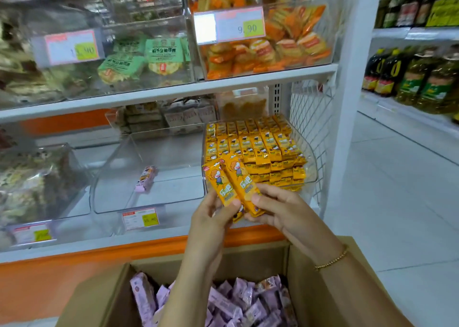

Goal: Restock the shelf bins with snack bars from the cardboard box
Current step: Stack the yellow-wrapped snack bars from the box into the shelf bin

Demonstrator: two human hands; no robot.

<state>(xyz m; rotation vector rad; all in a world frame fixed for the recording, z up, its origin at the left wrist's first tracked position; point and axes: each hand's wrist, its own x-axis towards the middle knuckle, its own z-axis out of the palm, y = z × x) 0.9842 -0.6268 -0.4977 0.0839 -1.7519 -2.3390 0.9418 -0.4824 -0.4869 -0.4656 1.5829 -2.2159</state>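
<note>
Up and to the left of the hands, a clear shelf bin [149, 177] is seen nearly empty, with a single purple bar [146, 179] lying on its floor. The left hand [213, 217] is closed on the lower ends of two yellow snack bars [231, 185], thumb on the front; the right hand [280, 210] is pinched on the same pair from the other side, so the bars are held upright between both. Just above and to the right of the hands, the yellow bin [258, 150] is packed in neat rows, almost full. Below the wrists, the cardboard box [310, 277] is filled with purple bars [236, 302]. The step in hand appears to be squaring the two bars before they are slotted in. It is judged best done with the edges aligned, the printed faces turned forward, and the pair lowered into a front gap without the standing rows being disturbed
</note>
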